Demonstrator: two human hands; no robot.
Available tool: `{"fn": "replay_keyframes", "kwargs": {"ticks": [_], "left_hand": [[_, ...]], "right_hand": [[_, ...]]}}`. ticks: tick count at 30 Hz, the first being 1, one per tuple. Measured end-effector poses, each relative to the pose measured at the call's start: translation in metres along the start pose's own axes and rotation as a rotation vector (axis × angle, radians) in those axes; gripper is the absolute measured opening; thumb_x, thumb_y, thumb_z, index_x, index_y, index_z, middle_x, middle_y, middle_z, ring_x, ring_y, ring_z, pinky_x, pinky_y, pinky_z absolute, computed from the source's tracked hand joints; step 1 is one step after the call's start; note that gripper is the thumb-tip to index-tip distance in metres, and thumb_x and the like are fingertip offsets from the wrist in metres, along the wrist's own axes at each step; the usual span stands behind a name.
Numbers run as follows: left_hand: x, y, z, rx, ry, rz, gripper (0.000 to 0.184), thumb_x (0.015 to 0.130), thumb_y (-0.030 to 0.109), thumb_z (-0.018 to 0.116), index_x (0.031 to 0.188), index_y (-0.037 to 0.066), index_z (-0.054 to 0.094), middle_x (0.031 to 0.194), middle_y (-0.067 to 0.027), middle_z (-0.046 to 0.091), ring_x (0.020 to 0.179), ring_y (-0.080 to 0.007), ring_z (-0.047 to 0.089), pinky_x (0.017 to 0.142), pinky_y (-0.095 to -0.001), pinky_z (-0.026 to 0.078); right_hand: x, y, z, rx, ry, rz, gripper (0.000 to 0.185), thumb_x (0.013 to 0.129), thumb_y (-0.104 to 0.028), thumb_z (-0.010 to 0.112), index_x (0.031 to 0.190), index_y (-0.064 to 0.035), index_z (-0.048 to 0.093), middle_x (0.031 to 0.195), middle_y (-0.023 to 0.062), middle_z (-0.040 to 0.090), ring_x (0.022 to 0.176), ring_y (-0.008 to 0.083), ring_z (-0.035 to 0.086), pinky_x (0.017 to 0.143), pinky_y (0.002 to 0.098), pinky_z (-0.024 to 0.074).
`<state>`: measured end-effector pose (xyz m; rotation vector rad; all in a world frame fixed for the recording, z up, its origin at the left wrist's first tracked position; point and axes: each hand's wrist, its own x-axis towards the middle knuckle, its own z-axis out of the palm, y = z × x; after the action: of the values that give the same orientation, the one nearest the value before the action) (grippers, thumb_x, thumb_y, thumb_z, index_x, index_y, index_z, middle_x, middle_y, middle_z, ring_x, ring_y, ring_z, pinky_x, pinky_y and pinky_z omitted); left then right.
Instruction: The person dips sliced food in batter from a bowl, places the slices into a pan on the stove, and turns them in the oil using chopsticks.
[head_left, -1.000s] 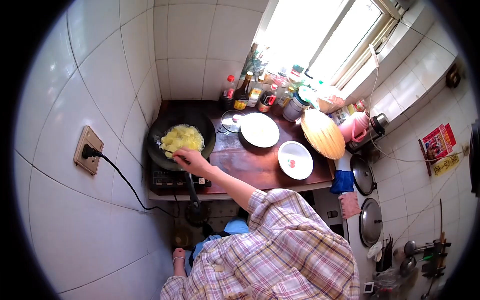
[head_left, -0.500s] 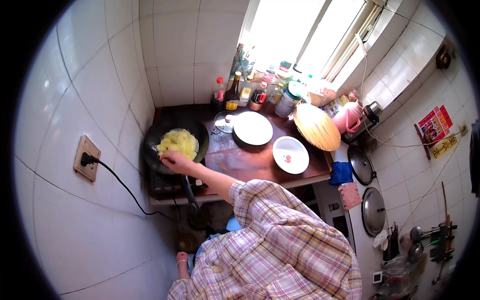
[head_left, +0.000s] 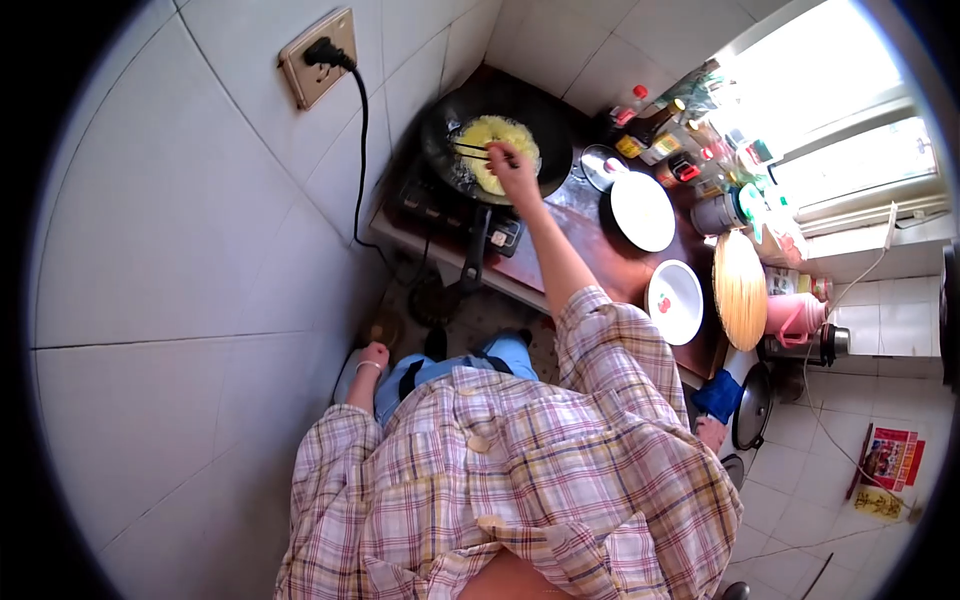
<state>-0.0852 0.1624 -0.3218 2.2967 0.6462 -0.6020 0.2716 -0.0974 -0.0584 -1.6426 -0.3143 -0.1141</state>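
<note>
My right hand (head_left: pixel 511 170) is closed around a pair of dark chopsticks (head_left: pixel 470 150), reaching over the black wok (head_left: pixel 437 128). Their tips point left into a yellow, egg-like food (head_left: pixel 512 133) that spreads in the bottom of the wok, with bubbling liquid at its edge. The wok sits on a stove (head_left: pixel 425 205), its long black handle (head_left: pixel 478 245) pointing toward me. Down at my side, clear of the counter, my left hand (head_left: pixel 376 355) is curled into a fist with a bracelet at the wrist; nothing shows in it.
On the brown counter, right of the wok, lie a glass lid (head_left: pixel 603 166), a white plate (head_left: pixel 643 211) and a white bowl (head_left: pixel 675 303). Bottles (head_left: pixel 632 108) line the back. A woven round lid (head_left: pixel 740 290) and pink thermos (head_left: pixel 795 315) stand right. A black cord (head_left: pixel 362 150) hangs from the wall socket.
My view has turned and tilted, so the stove and wok appear farther right and higher. My right hand now sits at the food's right side, and the chopsticks show more clearly.
</note>
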Motion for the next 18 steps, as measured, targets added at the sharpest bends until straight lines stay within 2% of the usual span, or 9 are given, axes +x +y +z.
{"fn": "replay_keyframes", "kwargs": {"ticks": [2, 3, 4, 7, 9, 10, 13, 16, 18], "left_hand": [[0.001, 0.011, -0.004, -0.035, 0.032, 0.011, 0.018, 0.074, 0.026, 0.058, 0.083, 0.012, 0.067, 0.093, -0.0175, 0.064, 0.090, -0.0343, 0.060, 0.081, -0.0401, 0.049], [-0.001, 0.015, -0.006, -0.021, 0.012, 0.003, 0.019, 0.074, 0.025, 0.059, 0.085, 0.012, 0.067, 0.094, -0.0172, 0.064, 0.091, -0.0336, 0.060, 0.082, -0.0393, 0.049], [0.001, 0.004, 0.002, -0.022, 0.004, 0.001, 0.019, 0.074, 0.025, 0.059, 0.085, 0.012, 0.067, 0.094, -0.0172, 0.064, 0.091, -0.0336, 0.060, 0.082, -0.0393, 0.049], [0.005, -0.013, 0.009, 0.040, -0.088, 0.013, 0.020, 0.075, 0.025, 0.058, 0.086, 0.010, 0.066, 0.094, -0.0171, 0.064, 0.091, -0.0333, 0.061, 0.082, -0.0398, 0.049], [0.002, -0.017, 0.008, 0.007, -0.049, -0.054, 0.020, 0.074, 0.023, 0.059, 0.087, 0.008, 0.065, 0.094, -0.0173, 0.064, 0.091, -0.0333, 0.061, 0.082, -0.0398, 0.049], [0.003, -0.016, 0.007, 0.010, -0.051, -0.057, 0.020, 0.074, 0.023, 0.059, 0.087, 0.008, 0.065, 0.094, -0.0173, 0.064, 0.091, -0.0333, 0.061, 0.082, -0.0398, 0.049], [0.005, -0.009, 0.001, 0.005, -0.064, -0.021, 0.020, 0.074, 0.023, 0.060, 0.086, 0.008, 0.064, 0.094, -0.0177, 0.064, 0.091, -0.0338, 0.061, 0.081, -0.0398, 0.049], [0.005, -0.004, 0.001, -0.053, -0.021, -0.021, 0.020, 0.075, 0.024, 0.059, 0.086, 0.007, 0.063, 0.093, -0.0181, 0.064, 0.090, -0.0345, 0.060, 0.079, -0.0397, 0.049], [0.007, -0.009, 0.003, -0.063, 0.013, 0.021, 0.020, 0.076, 0.024, 0.058, 0.086, 0.008, 0.062, 0.092, -0.0179, 0.064, 0.089, -0.0343, 0.061, 0.079, -0.0396, 0.049]], "right_hand": [[-0.003, -0.020, -0.014, -0.101, 0.169, 0.144, 0.019, 0.087, -0.016, 0.057, 0.094, 0.0004, 0.064, 0.070, 0.0072, 0.063, 0.061, 0.0115, 0.062, 0.056, 0.0233, 0.0474], [0.000, -0.023, -0.018, -0.083, 0.200, 0.095, 0.020, 0.087, -0.016, 0.057, 0.092, 0.0021, 0.064, 0.068, 0.0076, 0.063, 0.058, 0.0121, 0.062, 0.053, 0.0233, 0.0470], [0.002, -0.028, -0.023, -0.113, 0.171, 0.131, 0.022, 0.089, -0.018, 0.055, 0.096, 0.0014, 0.063, 0.078, 0.0075, 0.063, 0.063, 0.0110, 0.061, 0.057, 0.0215, 0.0482], [0.015, -0.024, -0.024, -0.072, 0.172, 0.085, 0.022, 0.089, -0.018, 0.056, 0.097, 0.0001, 0.063, 0.079, 0.0064, 0.063, 0.066, 0.0108, 0.061, 0.059, 0.0219, 0.0480], [0.020, -0.014, -0.021, -0.179, 0.243, -0.044, 0.017, 0.086, -0.016, 0.059, 0.095, -0.0021, 0.065, 0.079, 0.0091, 0.065, 0.066, 0.0144, 0.062, 0.061, 0.0256, 0.0488], [0.019, -0.007, -0.019, -0.242, 0.215, -0.078, 0.016, 0.086, -0.015, 0.060, 0.095, -0.0033, 0.065, 0.082, 0.0103, 0.065, 0.067, 0.0163, 0.062, 0.063, 0.0266, 0.0491], [0.001, -0.006, -0.011, -0.243, 0.054, -0.083, 0.014, 0.085, -0.014, 0.060, 0.092, -0.0025, 0.064, 0.078, 0.0101, 0.064, 0.066, 0.0164, 0.062, 0.062, 0.0260, 0.0483], [-0.017, -0.032, -0.011, -0.299, 0.030, -0.033, 0.017, 0.088, -0.013, 0.056, 0.095, 0.0003, 0.064, 0.078, 0.0064, 0.064, 0.067, 0.0121, 0.062, 0.062, 0.0233, 0.0479], [-0.022, -0.034, -0.013, -0.239, 0.051, -0.013, 0.016, 0.088, -0.012, 0.056, 0.095, 0.0009, 0.063, 0.078, 0.0062, 0.064, 0.066, 0.0125, 0.062, 0.061, 0.0233, 0.0478]]}}
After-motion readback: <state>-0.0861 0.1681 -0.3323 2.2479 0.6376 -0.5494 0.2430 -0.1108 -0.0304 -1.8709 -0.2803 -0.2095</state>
